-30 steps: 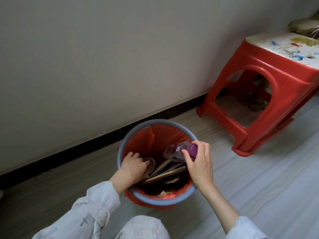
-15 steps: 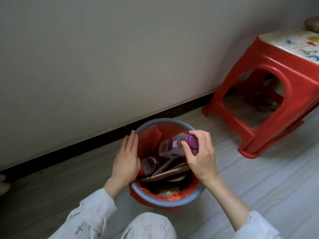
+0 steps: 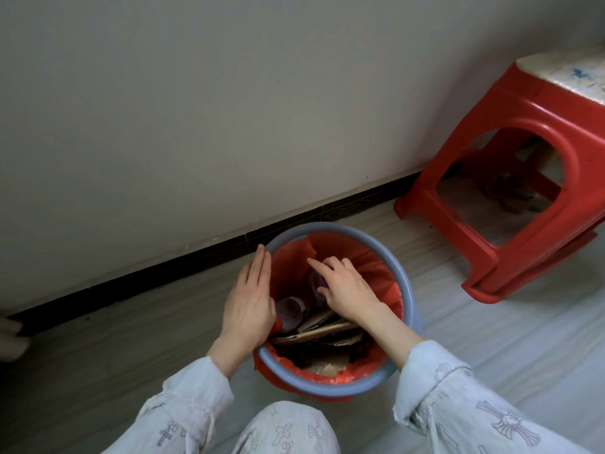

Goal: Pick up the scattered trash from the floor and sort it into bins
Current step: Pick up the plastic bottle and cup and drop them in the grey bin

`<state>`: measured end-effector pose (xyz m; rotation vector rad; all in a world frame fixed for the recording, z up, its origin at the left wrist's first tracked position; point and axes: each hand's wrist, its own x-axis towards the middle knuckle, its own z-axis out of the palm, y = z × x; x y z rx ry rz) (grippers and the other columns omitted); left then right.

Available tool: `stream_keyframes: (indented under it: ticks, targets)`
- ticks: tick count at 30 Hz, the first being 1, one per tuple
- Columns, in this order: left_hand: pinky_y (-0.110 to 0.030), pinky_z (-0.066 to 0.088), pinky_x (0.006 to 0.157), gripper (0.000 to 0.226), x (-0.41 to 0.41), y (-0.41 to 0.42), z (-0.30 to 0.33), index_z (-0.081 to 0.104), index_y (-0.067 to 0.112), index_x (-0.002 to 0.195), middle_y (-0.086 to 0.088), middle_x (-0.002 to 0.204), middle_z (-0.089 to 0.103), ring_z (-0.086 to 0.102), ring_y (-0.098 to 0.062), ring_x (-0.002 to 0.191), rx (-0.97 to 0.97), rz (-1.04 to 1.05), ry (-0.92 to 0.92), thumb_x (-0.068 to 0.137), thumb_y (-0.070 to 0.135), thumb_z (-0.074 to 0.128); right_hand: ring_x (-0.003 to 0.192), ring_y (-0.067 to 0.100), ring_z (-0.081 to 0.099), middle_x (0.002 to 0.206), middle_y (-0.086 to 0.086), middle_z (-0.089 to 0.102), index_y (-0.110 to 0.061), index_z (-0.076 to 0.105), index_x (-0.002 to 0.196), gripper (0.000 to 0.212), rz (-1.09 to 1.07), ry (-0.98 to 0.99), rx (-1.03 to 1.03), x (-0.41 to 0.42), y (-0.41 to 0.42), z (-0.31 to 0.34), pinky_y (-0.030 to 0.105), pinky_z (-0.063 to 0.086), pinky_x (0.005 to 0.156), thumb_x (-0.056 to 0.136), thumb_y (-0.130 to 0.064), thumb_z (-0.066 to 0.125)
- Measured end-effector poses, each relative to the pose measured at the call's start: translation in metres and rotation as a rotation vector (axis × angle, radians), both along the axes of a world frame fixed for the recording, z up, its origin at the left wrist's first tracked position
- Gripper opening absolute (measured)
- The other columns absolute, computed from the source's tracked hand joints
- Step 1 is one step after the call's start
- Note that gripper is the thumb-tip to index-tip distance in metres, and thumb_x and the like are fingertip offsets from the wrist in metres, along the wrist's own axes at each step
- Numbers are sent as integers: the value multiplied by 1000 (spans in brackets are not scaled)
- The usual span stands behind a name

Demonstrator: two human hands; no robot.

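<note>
Down at lower centre, the left hand lies flat against the bin rim, while the right hand pinches a purple-capped bottle inside the bin

Head view, single: worn camera, looking forward and steeply down, close above the bin; wall behind the bin, red stool to the bin's right

Cardboard and bottles crowding bin
</note>
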<state>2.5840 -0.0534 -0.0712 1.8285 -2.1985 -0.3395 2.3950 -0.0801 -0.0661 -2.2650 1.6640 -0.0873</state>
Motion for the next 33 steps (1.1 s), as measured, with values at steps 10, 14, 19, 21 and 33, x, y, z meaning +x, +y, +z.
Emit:
stream_keyframes:
  ticks: [10, 14, 19, 21, 33]
  targets:
    - [-41, 43, 94, 79, -3, 1, 0, 18, 4, 146, -21, 143, 31, 43, -37, 122, 3, 116, 70, 75, -3, 51, 131, 35, 33, 152, 9, 21, -28, 11, 148, 72, -82, 59, 315, -18, 10, -25, 41, 31, 109, 91, -23, 54]
    - [-40, 43, 92, 78, -2, 1, -1, 17, 5, 146, -21, 139, 34, 44, -37, 119, -2, 122, 92, 77, -3, 49, 115, 31, 52, 133, 7, 42, -19, 41, 135, 46, -185, -57, 56, -17, 19, -6, 39, 44, 91, 91, -24, 52]
    - [-40, 41, 95, 74, -3, 3, -1, 16, 7, 147, -19, 140, 33, 42, -35, 122, 5, 148, 138, 81, 0, 48, 109, 31, 56, 122, 4, 55, -20, 61, 119, 30, -173, -49, 42, -14, 16, -3, 37, 45, 88, 93, -18, 47]
    - [-39, 41, 95, 73, -3, 4, -1, 14, 8, 147, -18, 141, 32, 41, -33, 123, 6, 153, 139, 82, 1, 47, 112, 33, 55, 127, 4, 54, -24, 58, 122, 32, -152, 10, 74, -11, 14, -7, 39, 46, 89, 94, -18, 44]
    - [-45, 44, 87, 66, 0, 5, 2, 28, 18, 145, -21, 120, 45, 46, -36, 110, -8, 257, 249, 83, 4, 46, 129, 19, 44, 142, -1, 45, -24, 57, 127, 62, 7, -58, -4, -23, 74, 23, 33, 30, 108, 86, -57, 24]
